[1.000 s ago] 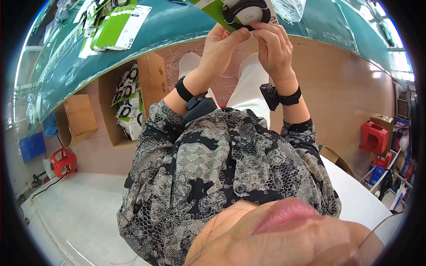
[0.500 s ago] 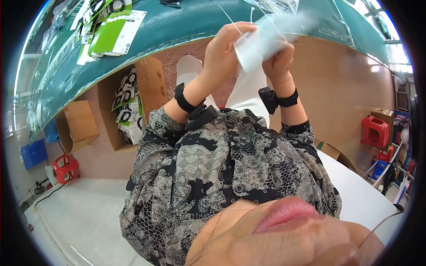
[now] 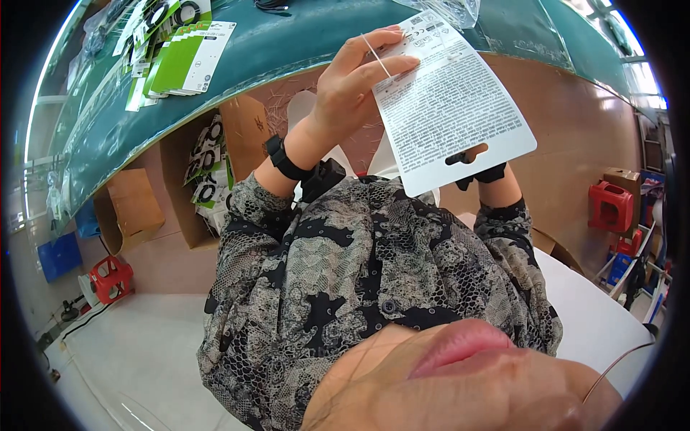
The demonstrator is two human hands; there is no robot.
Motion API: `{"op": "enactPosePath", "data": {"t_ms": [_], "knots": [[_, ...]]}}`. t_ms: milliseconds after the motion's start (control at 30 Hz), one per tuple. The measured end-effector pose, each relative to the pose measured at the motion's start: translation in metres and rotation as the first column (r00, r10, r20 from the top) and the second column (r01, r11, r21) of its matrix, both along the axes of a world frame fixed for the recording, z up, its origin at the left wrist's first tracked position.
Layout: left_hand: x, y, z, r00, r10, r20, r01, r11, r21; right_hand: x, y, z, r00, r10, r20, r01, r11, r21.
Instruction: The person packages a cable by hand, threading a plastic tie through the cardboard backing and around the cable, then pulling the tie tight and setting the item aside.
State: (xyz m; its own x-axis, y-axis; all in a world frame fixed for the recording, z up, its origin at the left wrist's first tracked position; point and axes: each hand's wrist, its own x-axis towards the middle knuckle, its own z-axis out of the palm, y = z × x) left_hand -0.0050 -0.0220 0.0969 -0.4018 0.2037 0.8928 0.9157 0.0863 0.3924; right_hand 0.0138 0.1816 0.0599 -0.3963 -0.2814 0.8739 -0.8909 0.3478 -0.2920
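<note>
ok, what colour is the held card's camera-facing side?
The card is white there, with dense grey print; head view shows it.

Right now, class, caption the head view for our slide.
Left grip touches a white, rectangular, printed, slotted card near a teal table.

I've got the right hand (image 3: pixel 476 149) mostly hidden behind the white card (image 3: pixel 451 108), too finely printed to read; beyond it, green table (image 3: pixel 305 39) cropped!

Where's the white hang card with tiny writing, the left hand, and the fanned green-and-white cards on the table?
White hang card (image 3: pixel 454 108): head view, middle of its printed side.
Left hand (image 3: pixel 345 85): head view, middle of the hand.
Fanned green-and-white cards (image 3: pixel 180 65): head view, a green part.
</note>
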Motion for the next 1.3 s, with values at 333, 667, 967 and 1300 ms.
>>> {"op": "enactPosePath", "data": {"t_ms": [333, 667, 967, 1300], "knots": [[0.017, 0.002, -0.021, 0.541, -0.14, 0.829, -0.165, 0.949, 0.268, 0.007, -0.051, 0.026, 0.934, 0.243, 0.262, -0.045, 0.808, -0.587], [0.007, 0.014, -0.017, 0.955, -0.055, 0.29, -0.012, 0.974, 0.224, 0.007, -0.051, 0.016, 0.69, 0.056, 0.722, 0.202, 0.942, -0.267], [0.011, 0.015, -0.013, 0.998, 0.054, -0.02, -0.049, 0.978, 0.203, 0.046, -0.039, 0.01, 0.504, 0.761, 0.407, -0.31, 0.6, -0.738], [0.01, 0.013, -0.018, 1.0, -0.027, -0.006, 0.027, 0.961, 0.275, 0.049, -0.007, -0.025, 0.085, 0.996, 0.031, 0.045, 0.028, -0.999]]}}
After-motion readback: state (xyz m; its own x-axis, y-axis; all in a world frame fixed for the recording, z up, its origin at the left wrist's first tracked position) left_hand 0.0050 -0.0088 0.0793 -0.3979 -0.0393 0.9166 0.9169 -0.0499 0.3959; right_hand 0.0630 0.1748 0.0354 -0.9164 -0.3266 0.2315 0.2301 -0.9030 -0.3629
